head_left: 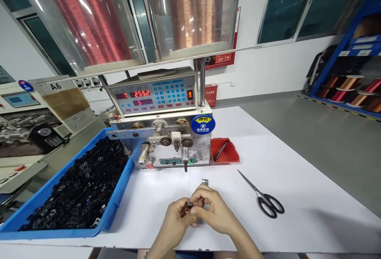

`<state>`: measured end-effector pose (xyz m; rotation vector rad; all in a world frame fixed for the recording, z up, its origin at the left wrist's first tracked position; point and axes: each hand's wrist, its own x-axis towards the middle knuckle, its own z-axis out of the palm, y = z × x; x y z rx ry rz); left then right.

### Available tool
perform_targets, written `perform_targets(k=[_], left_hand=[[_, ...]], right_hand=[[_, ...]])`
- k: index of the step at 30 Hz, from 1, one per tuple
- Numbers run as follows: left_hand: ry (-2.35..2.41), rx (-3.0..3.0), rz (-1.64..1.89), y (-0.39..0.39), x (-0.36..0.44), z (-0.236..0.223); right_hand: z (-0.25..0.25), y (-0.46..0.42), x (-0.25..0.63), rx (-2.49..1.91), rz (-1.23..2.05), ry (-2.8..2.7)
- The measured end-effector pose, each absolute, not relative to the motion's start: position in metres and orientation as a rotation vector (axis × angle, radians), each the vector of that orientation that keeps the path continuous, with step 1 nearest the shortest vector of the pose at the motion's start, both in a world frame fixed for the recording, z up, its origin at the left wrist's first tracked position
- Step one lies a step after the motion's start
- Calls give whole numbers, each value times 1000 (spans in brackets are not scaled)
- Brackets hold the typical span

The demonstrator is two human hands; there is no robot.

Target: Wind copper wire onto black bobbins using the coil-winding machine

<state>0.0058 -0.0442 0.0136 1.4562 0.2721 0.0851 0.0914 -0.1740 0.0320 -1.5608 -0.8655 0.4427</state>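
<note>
Low over the white table, my left hand (175, 220) is closed, pinching a small black bobbin (188, 206) with reddish-brown wire wound on it. My right hand (214, 208) meets it from the other side, thumb and fingers closed at the bobbin's right edge. A thin wire runs up from the bobbin toward the spindle (185, 166) of the winding machine (157, 132). Just beyond my right fingers lies a small silver and dark piece (204, 181), partly covered by them. My fingers hide much of the bobbin.
On the left stands a blue tray (114, 211) heaped with black bobbins (80, 187). Scissors (264, 197) lie to the right, near a red bin (230, 155) holding a black pen-like tool (220, 150). Wire spools in clear covers (193, 12) stand above the machine.
</note>
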Motion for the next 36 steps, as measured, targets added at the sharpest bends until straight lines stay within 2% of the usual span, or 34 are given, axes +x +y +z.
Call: perform_targets(k=[4, 9, 13, 16, 21, 23, 29, 36], left_hand=[[211, 1539, 141, -40, 2, 19], [206, 1079, 107, -38, -3, 8], [328, 949, 130, -40, -5, -1], [314, 960, 128, -42, -6, -1], [270, 1093, 42, -38, -5, 6], [260, 1165, 15, -35, -4, 10], [177, 1228, 53, -34, 1, 21], [52, 1086, 47, -35, 10, 9]], right_hand=[[22, -173, 80, -1567, 351, -847], [13, -172, 73, -1532, 194, -846], [3, -175, 70, -1518, 136, -873], [-4, -177, 68, -1431, 192, -802], [-5, -179, 69, -1287, 531, -702], [-1, -178, 70, -1283, 561, -728], [7, -172, 76, -1340, 280, -843], [5, -180, 75, -1461, 229, -884]])
